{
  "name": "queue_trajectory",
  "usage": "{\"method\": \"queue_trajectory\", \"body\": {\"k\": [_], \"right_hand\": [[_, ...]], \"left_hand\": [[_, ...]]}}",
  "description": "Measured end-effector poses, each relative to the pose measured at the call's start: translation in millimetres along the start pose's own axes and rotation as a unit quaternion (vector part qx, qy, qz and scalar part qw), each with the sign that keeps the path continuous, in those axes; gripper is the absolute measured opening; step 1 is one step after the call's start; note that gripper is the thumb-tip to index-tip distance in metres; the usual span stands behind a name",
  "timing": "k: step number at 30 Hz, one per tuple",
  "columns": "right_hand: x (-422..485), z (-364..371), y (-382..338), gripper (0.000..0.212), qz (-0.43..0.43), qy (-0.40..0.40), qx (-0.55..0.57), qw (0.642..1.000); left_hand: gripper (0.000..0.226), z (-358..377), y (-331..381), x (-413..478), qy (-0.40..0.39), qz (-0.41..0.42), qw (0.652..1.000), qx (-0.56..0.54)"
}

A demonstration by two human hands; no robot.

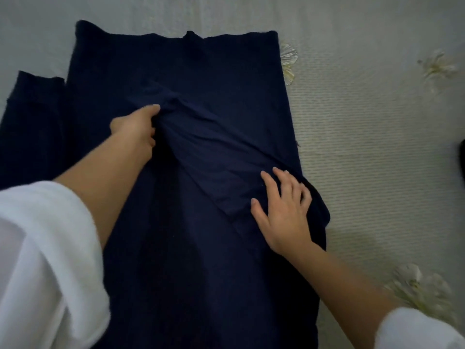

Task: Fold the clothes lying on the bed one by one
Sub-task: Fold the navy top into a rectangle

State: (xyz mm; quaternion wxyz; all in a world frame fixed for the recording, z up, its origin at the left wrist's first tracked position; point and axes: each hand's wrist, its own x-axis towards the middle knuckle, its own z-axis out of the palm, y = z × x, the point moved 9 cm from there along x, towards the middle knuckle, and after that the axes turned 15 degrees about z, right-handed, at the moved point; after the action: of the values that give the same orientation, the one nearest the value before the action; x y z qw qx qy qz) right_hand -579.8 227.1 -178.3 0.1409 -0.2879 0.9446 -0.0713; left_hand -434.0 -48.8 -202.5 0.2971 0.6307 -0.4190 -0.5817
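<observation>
A dark navy garment (176,248) lies spread lengthwise on the bed, its far edge at the top of the view. One sleeve (211,157) is folded diagonally across its middle. My left hand (137,127) grips the upper end of that sleeve, with the fingers curled into the cloth. My right hand (284,210) lies flat with spread fingers on the sleeve's lower end, near the garment's right edge. Another navy part (30,127) sticks out at the left side.
The bed cover (377,147) is pale grey-green and ribbed, with cream flower prints to the right (437,69) and lower right (422,290). A small dark thing (461,152) shows at the right edge. White sleeves cover both my forearms.
</observation>
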Motion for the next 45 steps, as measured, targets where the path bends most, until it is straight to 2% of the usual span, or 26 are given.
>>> {"method": "queue_trajectory", "body": {"k": [3,6,8,10,12,15,18,21,23,25,27,29,31,33,35,38,41,42,45], "right_hand": [[-3.8,-3.8,-12.7,0.058,-0.032,0.008,0.023,0.999],[-1.2,-2.9,-26.2,0.060,-0.061,0.001,0.022,0.998],[3.2,6.1,-30.3,0.063,-0.065,-0.028,0.001,0.998],[6.5,16.8,-30.3,0.065,-0.060,-0.049,-0.017,0.997],[6.6,20.9,-30.1,0.065,-0.058,-0.041,-0.023,0.997],[5.5,19.9,-31.9,0.065,-0.051,-0.027,-0.031,0.998],[1.4,16.7,-50.2,0.066,-0.089,-0.017,-0.046,0.995],[-2.0,23.7,-82.3,0.066,-0.144,-0.039,-0.054,0.987],[-0.9,31.1,-104.8,0.067,-0.165,-0.047,-0.062,0.983],[-0.4,36.7,-132.3,0.067,-0.189,-0.048,-0.064,0.979],[-2.5,41.8,-162.6,0.066,-0.212,-0.050,-0.057,0.974],[-9.2,48.3,-189.7,0.066,-0.228,-0.053,-0.047,0.971],[-19.9,59.1,-208.2,0.066,-0.232,-0.063,-0.040,0.970],[-32.4,72.5,-215.2,0.066,-0.227,-0.067,-0.046,0.970],[-40.9,78.8,-215.2,0.065,-0.225,-0.051,-0.059,0.971],[-41.8,80.8,-214.2,0.064,-0.222,-0.040,-0.064,0.972],[-41.4,79.3,-215.2,0.063,-0.222,-0.037,-0.060,0.972],[-41.9,78.9,-215.6,0.063,-0.223,-0.035,-0.060,0.972],[-42.2,79.1,-215.0,0.063,-0.221,-0.032,-0.072,0.972]], "left_hand": [[0.012,0.7,27.0,10.8,-0.007,0.076,0.997,-0.014],[0.016,-10.5,51.7,22.2,-0.008,0.144,0.988,-0.047],[0.022,-18.2,44.1,29.5,-0.010,0.122,0.990,-0.064],[0.031,-23.9,21.5,33.0,-0.033,0.054,0.995,-0.083],[0.023,-27.4,8.3,32.7,-0.062,0.024,0.995,-0.071],[0.023,-34.5,11.8,30.3,-0.041,0.046,0.995,-0.081],[0.025,-42.1,16.8,36.3,-0.029,0.074,0.991,-0.110],[0.050,-46.7,16.5,37.1,-0.065,0.082,0.993,-0.048],[0.057,-50.1,24.2,32.0,-0.091,0.108,0.990,0.026],[0.053,-67.7,41.3,28.4,-0.082,0.179,0.973,0.121],[0.043,-98.3,63.6,23.5,-0.045,0.266,0.939,0.213],[0.037,-137.9,78.1,22.7,0.005,0.320,0.912,0.258],[0.035,-184.9,80.2,30.0,0.069,0.313,0.909,0.266],[0.034,-228.6,70.0,38.8,0.129,0.263,0.922,0.254],[0.034,-258.4,53.3,45.0,0.153,0.210,0.933,0.247],[0.040,-269.7,32.4,50.3,0.107,0.164,0.937,0.291],[0.050,-265.4,20.5,53.4,0.054,0.148,0.946,0.283],[0.049,-263.2,18.1,54.8,0.039,0.141,0.948,0.281],[0.026,-257.3,18.5,56.1,-0.001,0.149,0.944,0.294]]}}
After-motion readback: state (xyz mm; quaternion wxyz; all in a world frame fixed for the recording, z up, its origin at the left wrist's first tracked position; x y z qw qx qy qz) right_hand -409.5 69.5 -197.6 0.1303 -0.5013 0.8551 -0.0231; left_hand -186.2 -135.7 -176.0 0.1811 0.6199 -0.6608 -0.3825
